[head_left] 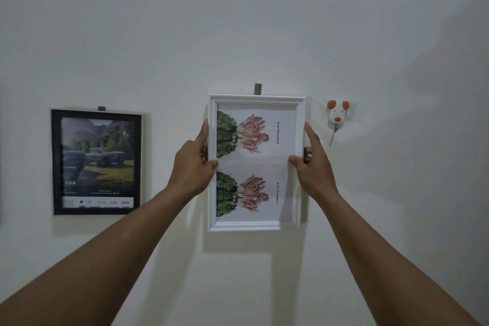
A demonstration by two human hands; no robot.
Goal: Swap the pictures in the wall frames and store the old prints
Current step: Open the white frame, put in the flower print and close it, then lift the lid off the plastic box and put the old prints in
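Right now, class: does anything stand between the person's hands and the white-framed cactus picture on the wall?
Nothing visible does. The left hand and right hand grip the side edges of the white-framed cactus picture. The black-framed car poster and white dog-shaped hook hang apart, either side.

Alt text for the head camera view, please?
A person's left hand and right hand grip the sides of a white frame holding a cactus print. A black frame hangs to its left, an animal-shaped hook to its right.
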